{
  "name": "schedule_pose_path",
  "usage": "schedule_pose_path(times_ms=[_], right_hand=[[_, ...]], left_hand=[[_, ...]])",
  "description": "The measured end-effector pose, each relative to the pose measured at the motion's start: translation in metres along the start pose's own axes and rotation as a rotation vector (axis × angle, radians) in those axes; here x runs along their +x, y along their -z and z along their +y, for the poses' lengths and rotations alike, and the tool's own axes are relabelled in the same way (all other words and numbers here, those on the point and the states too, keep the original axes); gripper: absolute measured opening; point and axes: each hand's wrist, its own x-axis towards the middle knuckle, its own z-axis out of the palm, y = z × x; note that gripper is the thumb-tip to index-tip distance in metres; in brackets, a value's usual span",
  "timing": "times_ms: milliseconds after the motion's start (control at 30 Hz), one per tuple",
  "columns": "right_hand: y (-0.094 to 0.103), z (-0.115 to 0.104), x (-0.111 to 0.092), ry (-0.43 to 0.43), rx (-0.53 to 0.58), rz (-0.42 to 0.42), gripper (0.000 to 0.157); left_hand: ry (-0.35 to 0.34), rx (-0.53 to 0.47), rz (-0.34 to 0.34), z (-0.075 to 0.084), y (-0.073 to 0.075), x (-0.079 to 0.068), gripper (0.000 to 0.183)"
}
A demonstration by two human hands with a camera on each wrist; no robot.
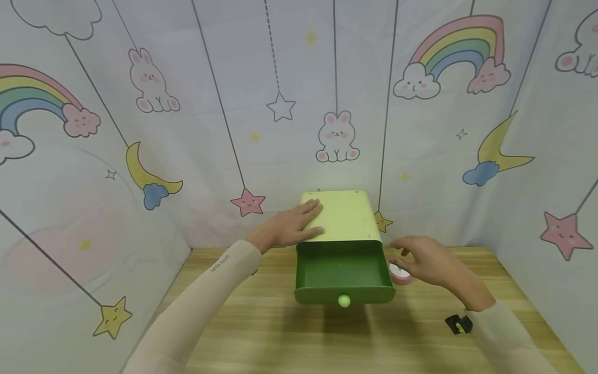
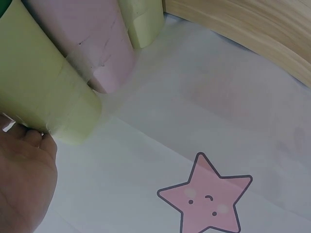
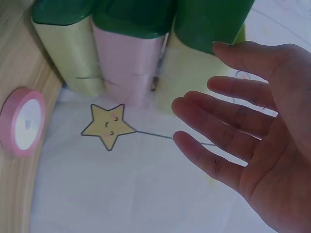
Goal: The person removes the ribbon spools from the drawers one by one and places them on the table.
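A small drawer cabinet with a pale yellow top [image 1: 348, 215] stands against the backdrop. Its green top drawer [image 1: 320, 296] is pulled out, showing a bare inside and a light green round knob [image 1: 344, 301]. My left hand [image 1: 291, 226] rests on the cabinet's upper left side, fingers extended over the top. In the left wrist view, that hand [image 2: 26, 179] lies against the yellow casing [image 2: 46, 82]. Off the cabinet's right side hovers my right hand [image 1: 427, 259], touching nothing, its fingers loosely bent and apart in the right wrist view. Below it lies a pink-edged roll with a white face [image 3: 28, 124].
Beneath the top unit are a pink casing [image 3: 129, 63] and another yellow casing [image 3: 73, 53]. A small black object with a yellow-green part [image 1: 459, 324] is by the right sleeve. The wooden table [image 1: 261, 332] meets a printed fabric backdrop [image 1: 210, 171] at the back and sides.
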Motion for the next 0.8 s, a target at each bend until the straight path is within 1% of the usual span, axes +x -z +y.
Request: schedule_pose_path(times_ms=[200, 367, 433, 567, 700, 733, 800], right_hand=[[0.006, -0.016, -0.004, 0.063, 0.003, 0.072, 0.023], [0.007, -0.028, -0.01, 0.11, -0.007, 0.18, 0.017], [0.006, -0.033, -0.012, 0.154, -0.014, 0.247, 0.014], [0.004, -0.043, -0.016, 0.259, 0.004, 0.365, 0.018], [0.002, -0.052, -0.019, 0.315, 0.037, 0.428, 0.022], [0.001, -0.054, -0.019, 0.326, 0.046, 0.44, 0.02], [0.0, -0.059, -0.02, 0.353, 0.057, 0.466, 0.01]], left_hand=[[-0.005, -0.009, 0.012, -0.001, -0.001, 0.0, 0.091], [0.006, -0.005, 0.009, -0.001, -0.003, 0.0, 0.091], [0.008, -0.004, 0.007, -0.001, -0.003, 0.0, 0.09], [0.013, -0.006, -0.001, 0.0, -0.003, -0.001, 0.088], [0.01, -0.002, -0.008, 0.0, -0.002, -0.001, 0.086], [0.009, 0.002, -0.008, 0.0, -0.002, -0.001, 0.087], [0.01, 0.007, -0.006, -0.001, -0.001, -0.001, 0.087]])
